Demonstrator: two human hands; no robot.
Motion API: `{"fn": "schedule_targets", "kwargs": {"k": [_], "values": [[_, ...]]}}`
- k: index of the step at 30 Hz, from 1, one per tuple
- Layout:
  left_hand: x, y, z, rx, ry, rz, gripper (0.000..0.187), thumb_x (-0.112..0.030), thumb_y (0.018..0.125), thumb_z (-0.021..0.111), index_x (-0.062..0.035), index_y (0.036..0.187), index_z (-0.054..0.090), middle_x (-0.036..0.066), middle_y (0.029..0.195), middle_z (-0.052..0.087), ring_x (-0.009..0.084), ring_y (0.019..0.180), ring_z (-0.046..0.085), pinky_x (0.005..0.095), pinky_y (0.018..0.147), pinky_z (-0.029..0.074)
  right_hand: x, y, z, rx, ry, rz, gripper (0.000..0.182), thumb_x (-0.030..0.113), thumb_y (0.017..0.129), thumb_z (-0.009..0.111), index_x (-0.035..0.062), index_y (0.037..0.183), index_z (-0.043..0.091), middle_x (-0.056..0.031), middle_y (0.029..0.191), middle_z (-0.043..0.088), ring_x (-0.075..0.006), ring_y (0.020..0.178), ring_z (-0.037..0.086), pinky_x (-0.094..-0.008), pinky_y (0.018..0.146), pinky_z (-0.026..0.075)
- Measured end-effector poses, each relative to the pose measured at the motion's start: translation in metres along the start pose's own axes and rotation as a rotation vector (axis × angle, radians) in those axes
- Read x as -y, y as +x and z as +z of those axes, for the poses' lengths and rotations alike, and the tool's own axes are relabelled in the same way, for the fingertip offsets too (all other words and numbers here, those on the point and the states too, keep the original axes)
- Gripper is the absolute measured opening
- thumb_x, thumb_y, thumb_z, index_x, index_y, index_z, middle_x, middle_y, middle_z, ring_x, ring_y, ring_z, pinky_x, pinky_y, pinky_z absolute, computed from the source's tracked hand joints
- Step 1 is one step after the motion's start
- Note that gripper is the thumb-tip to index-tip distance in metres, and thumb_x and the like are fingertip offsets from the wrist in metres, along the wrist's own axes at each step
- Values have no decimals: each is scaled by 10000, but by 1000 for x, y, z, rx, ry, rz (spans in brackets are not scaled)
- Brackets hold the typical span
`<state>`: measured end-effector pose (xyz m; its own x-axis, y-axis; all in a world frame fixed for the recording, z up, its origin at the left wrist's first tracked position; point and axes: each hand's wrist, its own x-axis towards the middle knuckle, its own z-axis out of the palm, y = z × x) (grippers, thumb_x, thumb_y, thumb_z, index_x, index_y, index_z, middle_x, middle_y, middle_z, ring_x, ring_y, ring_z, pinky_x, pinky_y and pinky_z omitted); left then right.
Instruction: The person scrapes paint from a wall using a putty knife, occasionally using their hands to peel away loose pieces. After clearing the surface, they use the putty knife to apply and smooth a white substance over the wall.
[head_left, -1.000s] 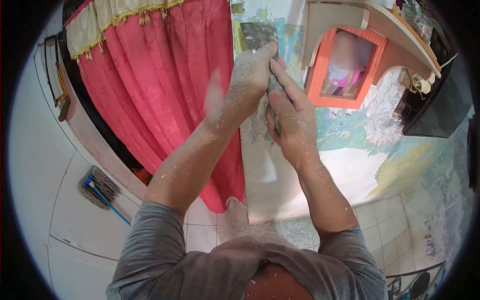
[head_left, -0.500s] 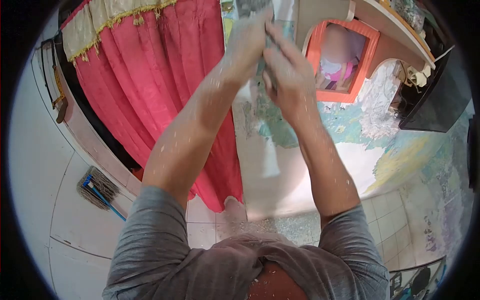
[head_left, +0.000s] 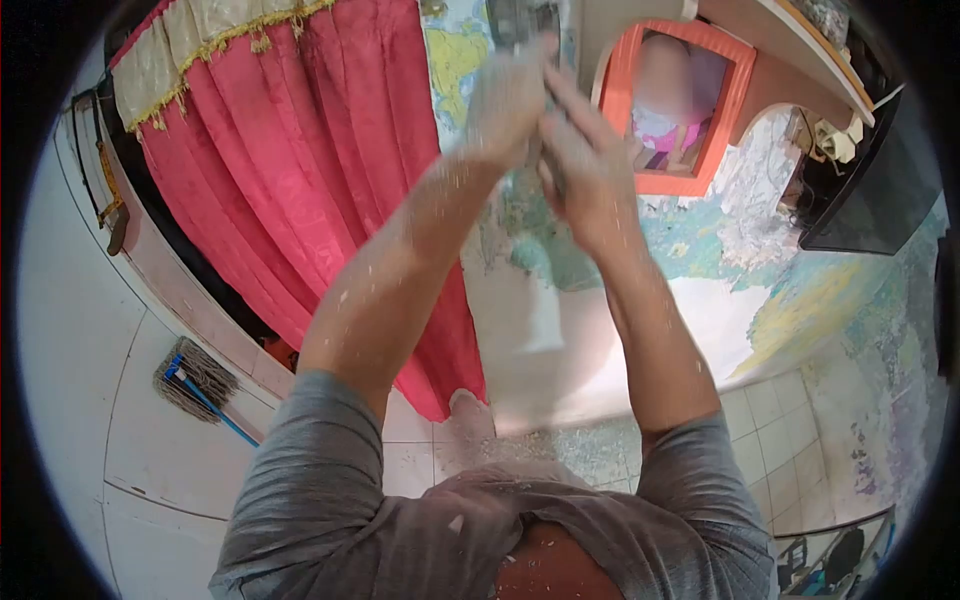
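My left hand [head_left: 507, 108] is raised high in front of the wall [head_left: 560, 385], smeared by motion, with its fingers closed. My right hand [head_left: 588, 165] is right beside it, its index finger stretched up and the others curled in. A narrow dark edge shows between the two hands; I cannot tell what they grip. Just above the fingertips is a blurred grey and dark shape [head_left: 525, 18]. Pale flakes and dust cover both forearms. The wall around the hands has peeling yellow and teal paint over bare, whitish patches.
A red curtain [head_left: 330, 180] hangs at the left. An orange-framed picture [head_left: 718, 150] is close to my right hand, under a shelf [head_left: 790, 50]. A black screen [head_left: 870, 195] stands at right. A mop [head_left: 195, 380] and a handsaw [head_left: 112, 205] are at left. Chips litter the floor [head_left: 590, 455].
Both hands have moved together a little down and to the right against the wall. The camera view has shifted slightly, so the picture and curtain appear higher.
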<state>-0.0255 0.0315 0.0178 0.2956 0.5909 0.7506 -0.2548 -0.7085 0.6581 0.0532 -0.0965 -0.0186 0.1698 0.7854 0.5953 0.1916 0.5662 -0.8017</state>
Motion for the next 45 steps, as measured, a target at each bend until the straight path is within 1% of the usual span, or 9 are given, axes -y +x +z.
{"fn": "schedule_targets", "kwargs": {"k": [17, 19, 20, 27, 33, 35, 36, 39, 45], "values": [[-9, -30, 23, -43, -187, -278, 283, -326, 928, 621, -44, 954, 611, 54, 835, 611, 161, 721, 559, 322, 683, 461, -31, -21, -9, -77, -217, -206, 537, 277, 985, 516, 12, 1448, 457, -251, 1286, 618, -254, 1156, 608, -356, 989, 442], [-19, 5, 23, -69, -267, -131, 386, -352, 935, 576, 16, 845, 650, 127, 751, 638, 233, 680, 603, 393, 670, 473, -15, 18, -9, -89, -52, -318, 487, 230, 984, 527, 45, 1433, 499, 50, 636, 467, -30, 486, 349, -226, 443, 282], [-39, 4, 31, -118, -345, -231, 399, -359, 942, 554, 17, 853, 650, 138, 744, 632, 237, 697, 599, 396, 673, 465, 0, 15, -8, -83, -7, -237, 534, 187, 933, 524, -4, 1429, 466, -249, 1419, 517, -311, 1248, 557, -331, 1025, 425], [-10, -20, 23, -25, -334, -244, 288, -330, 964, 582, -44, 956, 618, 37, 825, 595, 147, 736, 565, 314, 641, 463, -16, -16, -14, 8, -173, -294, 537, 183, 941, 509, -29, 1430, 451, -277, 1445, 478, -312, 1352, 474, -351, 1070, 389], [-16, -34, 17, -52, -253, -291, 262, -288, 968, 572, -31, 945, 620, 47, 813, 607, 160, 758, 579, 309, 680, 464, -18, -5, -7, -47, -56, -242, 528, 239, 957, 517, 37, 1444, 479, -30, 848, 464, -102, 697, 394, -245, 588, 311], [-12, -14, 13, -57, 460, 623, 295, -267, 919, 572, 18, 896, 646, 190, 800, 656, 331, 759, 618, 437, 712, 469, -16, 1, -5, -71, -22, -227, 525, 258, 963, 519, 59, 1448, 489, 53, 648, 460, -32, 478, 367, -210, 428, 284], [-24, -2, 15, 54, -140, -142, 345, -278, 971, 541, 14, 1138, 620, 65, 943, 622, 161, 866, 583, 318, 748, 482, -11, 3, -4, -70, -23, -218, 525, 258, 963, 519, 59, 1448, 489, 53, 648, 460, -32, 478, 367, -210, 428, 284], [6, 5, 9, 17, -55, 338, 388, -292, 968, 537, 1, 1212, 610, 69, 1029, 620, 157, 919, 571, 329, 760, 489, 7, 5, -2, -97, -48, -255, 527, 211, 949, 509, -38, 1411, 473, -251, 1400, 538, -285, 1287, 532, -322, 1057, 394], [-37, 15, 22, -40, -144, -67, 308, -271, 942, 528, -34, 1114, 625, 162, 955, 632, 295, 866, 602, 417, 711, 478, -3, 19, -4, -89, -17, -288, 555, 275, 954, 564, 43, 1451, 477, 38, 670, 490, -38, 495, 377, -217, 413, 274]]}}
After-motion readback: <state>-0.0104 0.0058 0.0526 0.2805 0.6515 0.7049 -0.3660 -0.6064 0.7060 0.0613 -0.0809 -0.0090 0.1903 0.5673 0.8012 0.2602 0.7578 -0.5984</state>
